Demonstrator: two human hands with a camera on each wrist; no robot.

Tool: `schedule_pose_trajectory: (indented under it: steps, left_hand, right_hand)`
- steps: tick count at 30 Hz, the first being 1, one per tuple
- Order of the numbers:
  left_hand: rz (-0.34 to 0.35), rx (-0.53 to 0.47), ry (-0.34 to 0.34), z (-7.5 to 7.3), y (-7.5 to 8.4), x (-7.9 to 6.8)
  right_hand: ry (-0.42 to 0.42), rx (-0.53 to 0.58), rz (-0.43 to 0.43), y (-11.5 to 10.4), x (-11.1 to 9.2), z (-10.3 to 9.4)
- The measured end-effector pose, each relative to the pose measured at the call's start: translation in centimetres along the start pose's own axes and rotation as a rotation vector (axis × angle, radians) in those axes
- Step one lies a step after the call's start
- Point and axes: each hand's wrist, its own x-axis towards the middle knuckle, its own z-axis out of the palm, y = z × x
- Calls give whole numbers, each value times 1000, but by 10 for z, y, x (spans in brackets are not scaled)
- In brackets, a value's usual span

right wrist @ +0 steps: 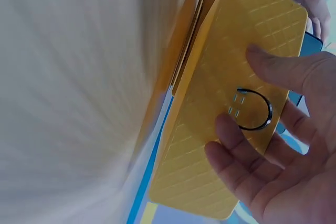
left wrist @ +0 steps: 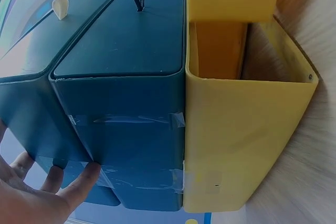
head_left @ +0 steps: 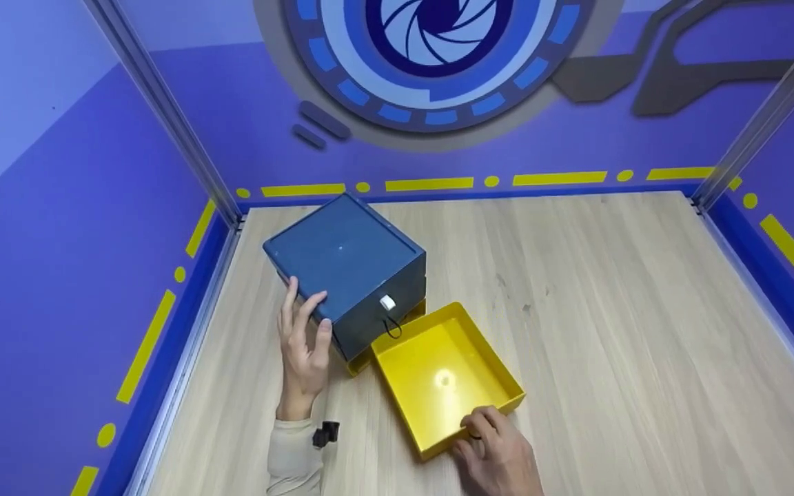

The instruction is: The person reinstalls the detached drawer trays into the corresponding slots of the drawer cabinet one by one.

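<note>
A stack of two dark blue drawer boxes (head_left: 342, 255) stands on a yellow drawer case (left wrist: 241, 140). The yellow drawer (head_left: 431, 386) is pulled well out of its case, angled toward the front right, with nothing inside. My right hand (head_left: 500, 451) grips the drawer's front wall, some fingers over the rim. In the right wrist view, the thumb and other fingers lie against the quilted front panel (right wrist: 210, 129) around a black loop pull (right wrist: 269, 111). My left hand (head_left: 307, 351) rests against the left side of the blue boxes, fingers extended and spread.
A white tab (head_left: 387, 302) and a black loop (head_left: 393, 329) stick out from the blue fronts. Clear tape (left wrist: 126, 120) runs along the boxes' sides. Purple-blue printed walls (head_left: 245, 124) bound the wooden table (head_left: 611, 331) at the back and sides.
</note>
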Motion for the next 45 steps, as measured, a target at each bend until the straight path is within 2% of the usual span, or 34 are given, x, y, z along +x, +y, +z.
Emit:
schedule_pose_trajectory:
  steps: [8, 16, 25, 33, 40, 45]
  left_hand:
    - [3, 9, -3, 0, -1, 1]
    - [5, 2, -7, -1, 0, -1]
    - [2, 10, -5, -1, -1, -1]
    - [10, 12, -6, -1, -2, -1]
    - [14, 6, 1, 0, -1, -1]
    - [11, 1, -2, 0, -1, -1]
  right_hand:
    - [33, 31, -146, 6, 3, 0]
    - [22, 74, -196, 7, 2, 0]
    - [-14, 91, -206, 8, 2, 6]
    - [-69, 84, -177, 12, 10, 11]
    - [-88, 70, -198, 14, 19, 21]
    - [-112, 71, -162, 15, 19, 23]
